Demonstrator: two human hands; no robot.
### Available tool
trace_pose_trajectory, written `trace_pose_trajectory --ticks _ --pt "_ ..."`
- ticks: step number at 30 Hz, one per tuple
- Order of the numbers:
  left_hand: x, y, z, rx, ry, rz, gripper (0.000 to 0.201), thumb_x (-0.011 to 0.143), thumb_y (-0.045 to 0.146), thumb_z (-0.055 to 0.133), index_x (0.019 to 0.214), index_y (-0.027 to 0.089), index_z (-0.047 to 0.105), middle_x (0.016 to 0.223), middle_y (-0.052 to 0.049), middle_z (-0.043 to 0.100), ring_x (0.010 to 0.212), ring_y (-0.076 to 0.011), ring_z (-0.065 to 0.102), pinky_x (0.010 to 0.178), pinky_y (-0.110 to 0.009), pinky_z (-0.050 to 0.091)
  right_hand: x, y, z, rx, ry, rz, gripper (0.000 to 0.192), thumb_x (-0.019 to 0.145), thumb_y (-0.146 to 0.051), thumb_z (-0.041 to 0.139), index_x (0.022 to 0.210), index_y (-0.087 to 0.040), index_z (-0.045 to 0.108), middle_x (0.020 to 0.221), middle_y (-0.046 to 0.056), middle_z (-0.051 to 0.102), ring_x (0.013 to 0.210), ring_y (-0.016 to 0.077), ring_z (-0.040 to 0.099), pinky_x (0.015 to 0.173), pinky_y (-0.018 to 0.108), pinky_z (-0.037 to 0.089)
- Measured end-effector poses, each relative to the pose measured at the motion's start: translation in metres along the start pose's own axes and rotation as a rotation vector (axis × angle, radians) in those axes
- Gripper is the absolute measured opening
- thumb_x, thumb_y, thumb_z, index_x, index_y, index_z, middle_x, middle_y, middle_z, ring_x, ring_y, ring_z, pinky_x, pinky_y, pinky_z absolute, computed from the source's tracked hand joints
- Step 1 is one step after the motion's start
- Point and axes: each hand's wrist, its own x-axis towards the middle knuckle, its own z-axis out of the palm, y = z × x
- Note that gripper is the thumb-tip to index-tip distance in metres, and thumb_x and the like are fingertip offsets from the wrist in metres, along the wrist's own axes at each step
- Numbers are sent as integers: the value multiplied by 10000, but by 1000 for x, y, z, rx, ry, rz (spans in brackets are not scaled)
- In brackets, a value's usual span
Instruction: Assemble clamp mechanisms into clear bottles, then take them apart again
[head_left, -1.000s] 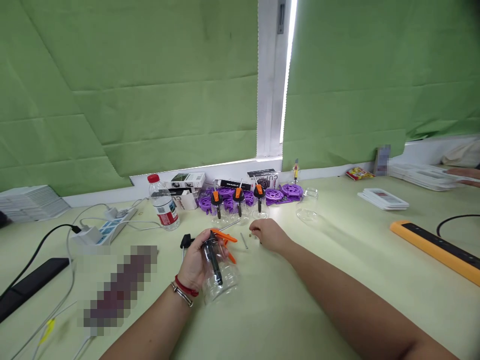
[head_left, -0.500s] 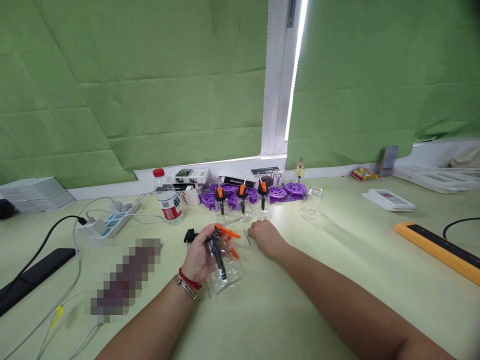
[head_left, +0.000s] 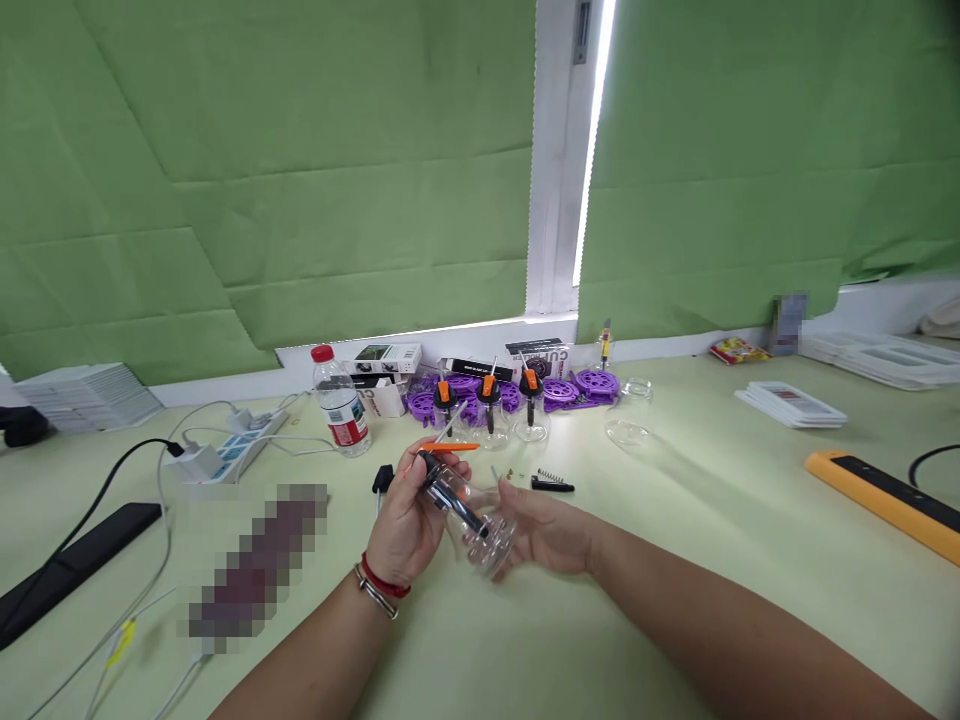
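Clear bottle (head_left: 484, 528) gripped in both our hands: left hand (head_left: 409, 525) closed at its sprayer head (head_left: 439, 462), right hand (head_left: 551, 530) cupping the base. Three finished sprayers (head_left: 489, 405) stand beyond the grip; spring (head_left: 551, 483) and an empty bottle (head_left: 628, 412) remain, so we're likely partway.

Left hand (head_left: 405, 520) raised above the tabletop's middle, fingers curled shut, wrist ringed by red and metal bands. Right hand (head_left: 551, 530) just beside it, palm up, fingers cupped. Both forearms bare, angled inward.

Clear plastic spray bottle (head_left: 480, 520) with black dip tube and orange trigger, tilted off the table, near centre, cradled in both hands
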Motion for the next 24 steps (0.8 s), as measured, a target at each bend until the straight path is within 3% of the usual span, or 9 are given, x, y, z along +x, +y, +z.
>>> trace_pose_trajectory --ticks 3,8,11,13,16,18,21,23,24 --pt "0 4 -1 92 -10 85 289 807 368 611 1044 211 559 921 -45 645 929 -208 615 849 -360 469 -3 -2 8 190 -1 -7 507 738 -580 604 1076 -211 522 877 62 650 756 213 646 704 384 494" --pt "6 11 -14 595 76 181 198 810 372 599 852 180 613 719 -13 595 623 -115 541 514 -186 402 0 -6 3 -16 172 -39 454 672 -494 710 938 -184 511 811 35 616 641 155 603 592 295 485" --pt "10 11 -19 811 102 171 277 797 435 596 711 172 599 586 11 527 507 -90 452 438 -176 332 -2 -6 4 -292 299 -66 473 663 -505 706 965 -193 517 832 38 599 693 170 586 605 301 483" --pt "12 10 -18 838 141 144 336 782 479 595 651 171 569 522 25 490 453 -80 418 416 -178 313 -5 -7 9 -614 393 -193 565 613 -463 754 1060 -207 521 978 80 595 874 233 577 742 374 483" --pt "13 10 -14 794 208 69 407 794 549 530 628 178 518 472 43 437 396 -77 378 373 -185 265 -11 -12 14 -1110 368 -540 639 590 -354 795 1160 -238 530 1259 115 477 1198 308 398 1030 472 281" --pt "11 9 -12 790 252 85 422 817 571 472 658 181 507 487 47 433 404 -81 377 373 -186 262 -13 -15 15 -1188 336 -650 739 613 -410 777 1262 -252 461 1356 119 390 1294 318 280 1083 489 184" --pt "8 6 -11 875 262 256 404 854 552 415 720 184 515 568 35 476 475 -91 412 431 -195 328 -12 -15 10 -833 440 -447 842 734 -634 566 1401 -259 216 1379 154 354 1259 300 366 974 497 372" --pt "6 4 -11 957 237 371 382 863 529 417 733 184 520 622 24 501 530 -99 434 485 -204 363 -11 -14 7 -558 419 -201 732 821 -687 342 1389 -246 203 1254 171 479 1068 281 549 783 476 503" --pt "6 4 -12 983 224 406 372 862 521 424 735 184 521 641 20 508 550 -102 440 502 -207 371 -11 -15 6 -510 394 -140 699 830 -683 321 1367 -241 246 1181 161 532 973 266 595 725 462 525"
